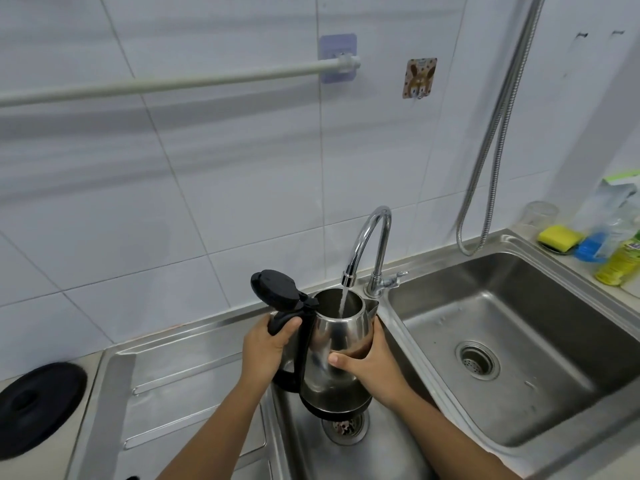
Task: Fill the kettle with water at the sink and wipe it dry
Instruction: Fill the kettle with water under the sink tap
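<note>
A steel kettle [337, 341] with a black handle and base hangs upright over the left sink basin [311, 455], above its drain. Its black lid [275, 289] is flipped open to the left. A thin stream of water runs from the chrome tap [369, 244] straight into the kettle's mouth. My left hand [266, 344] grips the black handle. My right hand [372, 362] wraps the kettle's right side, thumb across the front.
The right basin [519, 341] lies beside it with its own drain. A black round kettle base [38, 407] sits on the counter at far left. A yellow sponge [559, 239], a blue scrubber and a detergent bottle [620, 261] stand at far right. A metal hose [491, 150] hangs down the wall.
</note>
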A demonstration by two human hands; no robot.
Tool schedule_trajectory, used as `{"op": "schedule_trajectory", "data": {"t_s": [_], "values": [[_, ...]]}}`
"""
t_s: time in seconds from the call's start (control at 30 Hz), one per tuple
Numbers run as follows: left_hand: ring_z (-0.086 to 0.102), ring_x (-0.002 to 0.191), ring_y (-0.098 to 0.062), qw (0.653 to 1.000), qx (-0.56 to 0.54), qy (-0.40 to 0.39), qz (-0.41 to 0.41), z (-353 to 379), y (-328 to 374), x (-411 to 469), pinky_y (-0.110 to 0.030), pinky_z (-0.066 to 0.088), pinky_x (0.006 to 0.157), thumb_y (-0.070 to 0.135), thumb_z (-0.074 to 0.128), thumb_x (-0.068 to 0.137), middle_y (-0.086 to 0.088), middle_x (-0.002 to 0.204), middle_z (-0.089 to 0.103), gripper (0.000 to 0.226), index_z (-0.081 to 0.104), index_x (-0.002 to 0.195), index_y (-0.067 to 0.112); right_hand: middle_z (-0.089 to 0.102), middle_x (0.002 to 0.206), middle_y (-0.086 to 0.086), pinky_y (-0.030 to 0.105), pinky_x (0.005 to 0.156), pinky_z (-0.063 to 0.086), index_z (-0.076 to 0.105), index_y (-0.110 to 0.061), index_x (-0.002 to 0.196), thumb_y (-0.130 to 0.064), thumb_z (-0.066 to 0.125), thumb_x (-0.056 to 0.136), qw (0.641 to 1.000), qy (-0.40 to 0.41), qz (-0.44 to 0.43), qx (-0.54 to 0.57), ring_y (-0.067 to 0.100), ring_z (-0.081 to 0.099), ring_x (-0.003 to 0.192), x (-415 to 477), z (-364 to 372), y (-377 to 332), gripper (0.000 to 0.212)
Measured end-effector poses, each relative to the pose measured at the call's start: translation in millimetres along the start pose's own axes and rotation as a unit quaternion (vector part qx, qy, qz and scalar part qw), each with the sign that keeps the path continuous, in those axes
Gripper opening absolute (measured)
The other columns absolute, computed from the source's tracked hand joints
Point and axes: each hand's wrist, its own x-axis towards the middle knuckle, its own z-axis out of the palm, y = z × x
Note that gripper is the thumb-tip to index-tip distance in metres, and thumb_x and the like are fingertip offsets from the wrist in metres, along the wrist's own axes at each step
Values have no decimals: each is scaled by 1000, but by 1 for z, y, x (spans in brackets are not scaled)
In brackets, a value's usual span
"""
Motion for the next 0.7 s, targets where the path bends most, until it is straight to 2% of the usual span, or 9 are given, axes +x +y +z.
{"op": "schedule_trajectory", "data": {"t_s": [0.17, 0.4, 0.7], "values": [[66, 72, -14, 1000, 4, -4, -11, 0, -3, -3, -24, 41, 60, 47, 67, 83, 2, 75, 70, 21, 65, 84, 26, 40, 166, -4, 50, 124, 38, 11, -30, 167, -72, 96, 33, 1000, -7, 7, -4, 21, 41, 152, -1, 1, 1, 165], [66, 71, -14, 1000, -7, 6, -13, -6, -4, -2, -25, 41, 60, 49, 69, 81, 2, 72, 70, 24, 67, 82, 25, 41, 165, -2, 50, 125, 38, 8, -27, 168, -73, 95, 29, 1000, -9, 8, 11, 22, 43, 151, -2, 6, 0, 170], [66, 70, -16, 1000, 3, 9, -3, -2, 0, 4, -28, 45, 62, 50, 70, 80, 1, 71, 70, 25, 66, 79, 25, 42, 165, 0, 51, 124, 39, 13, -26, 167, -71, 97, 31, 1000, -5, 0, 16, 24, 43, 152, -1, 2, -6, 166]]}}
